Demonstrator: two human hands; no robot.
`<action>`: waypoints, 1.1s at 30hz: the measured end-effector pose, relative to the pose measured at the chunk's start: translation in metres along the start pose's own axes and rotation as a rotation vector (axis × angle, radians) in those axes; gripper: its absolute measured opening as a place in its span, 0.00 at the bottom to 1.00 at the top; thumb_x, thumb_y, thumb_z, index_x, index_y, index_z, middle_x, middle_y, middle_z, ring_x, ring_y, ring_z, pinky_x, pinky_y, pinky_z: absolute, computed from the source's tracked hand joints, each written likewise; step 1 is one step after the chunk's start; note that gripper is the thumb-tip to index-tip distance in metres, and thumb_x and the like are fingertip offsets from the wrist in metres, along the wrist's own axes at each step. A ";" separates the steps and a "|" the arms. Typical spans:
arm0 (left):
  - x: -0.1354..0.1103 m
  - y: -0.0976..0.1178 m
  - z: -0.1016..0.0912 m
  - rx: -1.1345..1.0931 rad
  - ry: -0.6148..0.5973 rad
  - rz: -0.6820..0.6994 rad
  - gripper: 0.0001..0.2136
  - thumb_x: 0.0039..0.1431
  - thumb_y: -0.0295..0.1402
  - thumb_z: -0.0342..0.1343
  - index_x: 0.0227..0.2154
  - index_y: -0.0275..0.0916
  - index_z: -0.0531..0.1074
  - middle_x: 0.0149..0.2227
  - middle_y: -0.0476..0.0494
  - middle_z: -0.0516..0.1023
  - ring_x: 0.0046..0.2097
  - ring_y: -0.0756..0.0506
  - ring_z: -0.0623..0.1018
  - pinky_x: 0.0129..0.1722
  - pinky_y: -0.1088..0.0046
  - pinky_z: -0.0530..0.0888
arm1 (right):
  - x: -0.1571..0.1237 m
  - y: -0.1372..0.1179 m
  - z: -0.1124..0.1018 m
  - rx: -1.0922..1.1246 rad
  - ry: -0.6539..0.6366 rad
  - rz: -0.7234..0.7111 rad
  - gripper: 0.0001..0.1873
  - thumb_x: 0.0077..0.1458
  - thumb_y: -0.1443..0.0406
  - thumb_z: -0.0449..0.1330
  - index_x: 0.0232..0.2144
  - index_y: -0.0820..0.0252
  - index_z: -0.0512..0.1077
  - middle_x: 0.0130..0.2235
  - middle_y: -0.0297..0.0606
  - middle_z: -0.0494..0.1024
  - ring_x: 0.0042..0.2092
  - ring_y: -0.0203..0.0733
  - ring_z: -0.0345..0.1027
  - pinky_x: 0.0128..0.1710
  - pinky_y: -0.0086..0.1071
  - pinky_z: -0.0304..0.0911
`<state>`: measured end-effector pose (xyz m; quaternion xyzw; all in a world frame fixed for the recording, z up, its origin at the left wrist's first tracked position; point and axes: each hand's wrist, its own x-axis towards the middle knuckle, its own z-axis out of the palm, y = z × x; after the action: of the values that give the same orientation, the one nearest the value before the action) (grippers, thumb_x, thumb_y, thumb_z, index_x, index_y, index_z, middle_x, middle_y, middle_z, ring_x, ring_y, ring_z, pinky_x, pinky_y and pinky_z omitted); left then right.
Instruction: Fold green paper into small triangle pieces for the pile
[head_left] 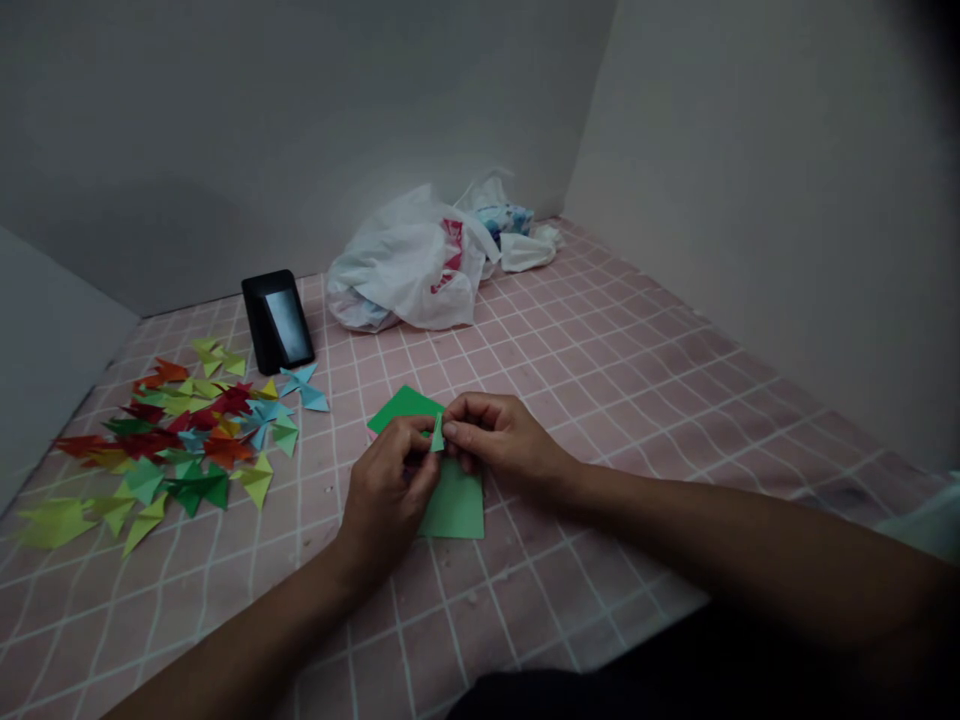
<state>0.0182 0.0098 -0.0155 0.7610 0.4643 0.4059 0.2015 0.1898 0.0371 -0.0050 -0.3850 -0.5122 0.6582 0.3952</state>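
My left hand (390, 490) and my right hand (499, 435) meet over the pink checked floor mat (600, 380). Both pinch a small folded piece of light green paper (437, 435) between thumb and fingers, its point standing up between them. Under the hands lie flat green paper sheets (454, 505), one darker green corner (405, 405) showing behind the left hand. A thin pink edge shows beside the dark green sheet.
A spread of several folded paper shapes (180, 430) in red, green, yellow and blue lies at the left. A black phone (277, 320) stands propped behind them. White plastic bags (420, 265) sit in the far corner by the grey walls.
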 end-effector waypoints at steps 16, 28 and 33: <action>-0.002 -0.005 0.000 -0.125 -0.014 -0.010 0.05 0.63 0.25 0.54 0.31 0.41 0.67 0.43 0.42 0.79 0.41 0.46 0.79 0.39 0.70 0.74 | 0.000 0.001 0.000 0.066 -0.020 0.000 0.07 0.54 0.64 0.61 0.29 0.61 0.70 0.24 0.28 0.71 0.22 0.28 0.62 0.23 0.24 0.58; -0.002 -0.005 0.000 -0.158 -0.023 -0.031 0.05 0.63 0.25 0.54 0.32 0.41 0.67 0.43 0.42 0.79 0.40 0.46 0.79 0.39 0.68 0.74 | 0.000 0.002 -0.001 0.103 -0.037 -0.012 0.11 0.56 0.60 0.63 0.28 0.61 0.70 0.24 0.29 0.71 0.23 0.28 0.63 0.23 0.24 0.58; 0.000 -0.003 -0.001 -0.110 -0.033 0.016 0.06 0.63 0.24 0.53 0.31 0.41 0.66 0.42 0.41 0.79 0.40 0.46 0.79 0.38 0.68 0.74 | 0.000 0.002 0.000 0.115 -0.032 -0.014 0.12 0.57 0.59 0.63 0.27 0.61 0.69 0.25 0.29 0.72 0.23 0.28 0.63 0.24 0.24 0.59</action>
<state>0.0155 0.0111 -0.0172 0.7592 0.4318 0.4196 0.2473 0.1901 0.0365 -0.0072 -0.3474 -0.4826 0.6899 0.4129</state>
